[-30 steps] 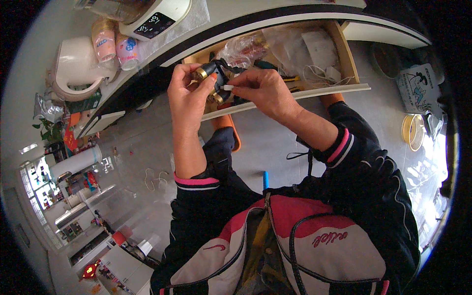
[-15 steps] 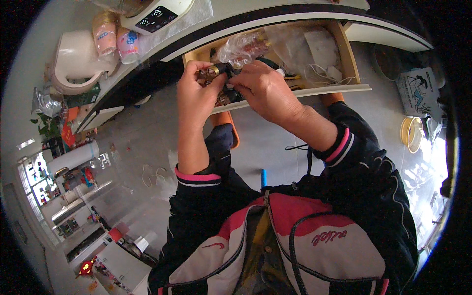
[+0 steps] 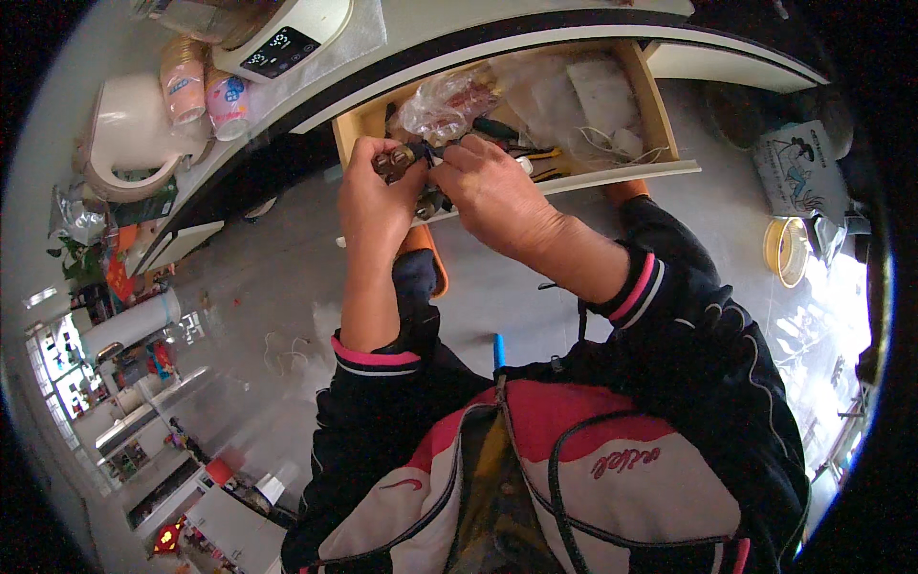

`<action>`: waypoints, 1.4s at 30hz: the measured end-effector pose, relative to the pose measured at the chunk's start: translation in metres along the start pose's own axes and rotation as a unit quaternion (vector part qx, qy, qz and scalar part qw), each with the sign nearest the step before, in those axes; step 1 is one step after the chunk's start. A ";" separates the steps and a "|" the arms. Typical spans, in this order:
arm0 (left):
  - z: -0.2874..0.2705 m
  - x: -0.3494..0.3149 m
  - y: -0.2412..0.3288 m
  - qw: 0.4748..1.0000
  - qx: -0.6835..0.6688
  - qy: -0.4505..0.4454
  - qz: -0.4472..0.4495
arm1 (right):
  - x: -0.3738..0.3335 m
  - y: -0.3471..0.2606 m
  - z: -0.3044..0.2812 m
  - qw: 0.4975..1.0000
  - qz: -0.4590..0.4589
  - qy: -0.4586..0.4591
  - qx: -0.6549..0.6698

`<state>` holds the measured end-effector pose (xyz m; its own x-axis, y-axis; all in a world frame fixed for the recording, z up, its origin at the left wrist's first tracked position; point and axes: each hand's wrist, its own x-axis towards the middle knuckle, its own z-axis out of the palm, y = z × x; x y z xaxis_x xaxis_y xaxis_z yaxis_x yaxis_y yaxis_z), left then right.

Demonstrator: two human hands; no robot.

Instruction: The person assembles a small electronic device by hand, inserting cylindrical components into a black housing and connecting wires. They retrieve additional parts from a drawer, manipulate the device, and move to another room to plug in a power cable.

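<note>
My left hand (image 3: 376, 201) is closed around a lumpy brown and black thing with a gold-coloured part (image 3: 392, 165). Its kind is hard to make out. Close against it, my right hand (image 3: 499, 196) pinches at the dark end of the same thing, with fingertips mostly hidden. Both hands are over the front left part of an open wooden drawer (image 3: 660, 113). Behind them in the drawer lie a crumpled clear plastic bag (image 3: 432, 110), a dark green tool handle (image 3: 494, 128) and yellow-handled tools (image 3: 543, 153).
A white cable (image 3: 612, 148) lies at the drawer's right. On the counter at upper left stand stacked paper cups (image 3: 184, 84), a white appliance with a display (image 3: 279, 51) and a white handled vessel (image 3: 129, 124). A yellow basket (image 3: 785, 251) and a printed box (image 3: 801, 170) are at right.
The whole view has shifted slightly, so the drawer and counter appear further left. Both hands stay together on the brown and black thing, with the fingers slightly rearranged.
</note>
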<state>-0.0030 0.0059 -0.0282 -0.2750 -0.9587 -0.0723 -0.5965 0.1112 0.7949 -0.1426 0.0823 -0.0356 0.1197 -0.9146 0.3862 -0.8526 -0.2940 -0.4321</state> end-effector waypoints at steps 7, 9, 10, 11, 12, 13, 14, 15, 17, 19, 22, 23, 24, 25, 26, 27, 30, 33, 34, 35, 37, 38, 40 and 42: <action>-0.027 0.007 0.003 0.991 -0.085 0.044 0.089 | 0.002 -0.010 -0.012 0.987 -0.037 0.076 0.140; -0.033 0.011 0.001 0.984 -0.153 0.077 0.047 | -0.004 -0.016 -0.016 0.977 -0.058 0.075 0.191; -0.035 0.015 -0.003 0.981 -0.164 0.100 0.041 | -0.007 -0.016 -0.016 0.971 -0.058 0.080 0.220; -0.041 0.015 -0.003 0.977 -0.168 0.128 0.035 | -0.009 -0.020 -0.016 0.965 -0.059 0.088 0.240; -0.045 0.013 0.000 0.969 -0.190 0.152 0.030 | -0.010 -0.024 -0.015 0.959 -0.059 0.095 0.261; -0.048 0.013 -0.001 0.959 -0.220 0.178 0.016 | -0.011 -0.027 -0.016 0.952 -0.060 0.102 0.281; -0.048 0.012 0.005 0.956 -0.222 0.192 -0.021 | -0.011 -0.027 -0.018 0.954 -0.081 0.100 0.272; -0.048 0.010 0.011 0.951 -0.224 0.205 -0.057 | -0.012 -0.028 -0.019 0.951 -0.069 0.093 0.287; -0.048 0.010 0.009 0.933 -0.280 0.220 -0.040 | -0.014 -0.030 -0.021 0.944 -0.046 0.079 0.317; -0.050 0.009 0.008 0.922 -0.308 0.232 -0.029 | -0.011 -0.028 -0.018 0.948 -0.078 0.086 0.295; -0.056 0.008 0.007 0.923 -0.294 0.245 -0.032 | -0.005 -0.018 -0.023 0.959 -0.030 0.080 0.269; -0.058 0.006 0.005 0.917 -0.312 0.247 -0.031 | 0.000 -0.015 -0.026 0.962 -0.001 0.075 0.264; -0.059 0.006 0.004 0.911 -0.331 0.246 -0.028 | 0.006 -0.010 -0.030 0.957 0.037 0.096 0.272; -0.059 0.006 0.003 0.904 -0.350 0.246 -0.026 | 0.012 -0.005 -0.031 0.950 0.075 0.117 0.280; -0.059 0.006 0.004 0.898 -0.360 0.251 -0.020 | 0.016 -0.001 -0.030 0.936 0.126 0.136 0.298; -0.059 0.007 0.006 0.893 -0.369 0.257 -0.014 | 0.018 0.004 -0.026 0.916 0.156 0.129 0.346; -0.063 0.013 -0.002 0.889 -0.364 0.276 -0.007 | 0.026 0.017 -0.017 0.897 0.211 0.052 0.384; -0.070 0.012 -0.003 0.885 -0.366 0.289 -0.013 | 0.025 0.030 0.011 0.893 0.196 0.021 0.404; -0.073 0.011 -0.006 0.886 -0.364 0.286 -0.015 | 0.026 0.033 0.015 0.890 0.197 0.011 0.412; -0.074 0.012 -0.008 0.888 -0.366 0.279 -0.018 | 0.026 0.036 0.019 0.887 0.202 0.002 0.416; -0.076 0.011 -0.007 0.882 -0.376 0.282 -0.018 | 0.027 0.047 0.033 0.881 0.215 -0.026 0.421; -0.078 0.012 -0.009 0.881 -0.376 0.286 -0.019 | 0.029 0.052 0.039 0.877 0.222 -0.040 0.424; -0.081 0.014 -0.010 0.878 -0.377 0.293 -0.022 | 0.032 0.059 0.046 0.860 0.247 -0.089 0.437; -0.087 0.011 -0.010 0.877 -0.372 0.303 -0.031 | 0.033 0.070 0.065 0.827 0.252 -0.153 0.480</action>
<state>0.0652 -0.0287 0.0158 0.3263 -0.9449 0.0255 0.1231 0.0693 0.9900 -0.1651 0.0134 -0.1060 0.1202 -0.9724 -0.2000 -0.0553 0.1946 -0.9793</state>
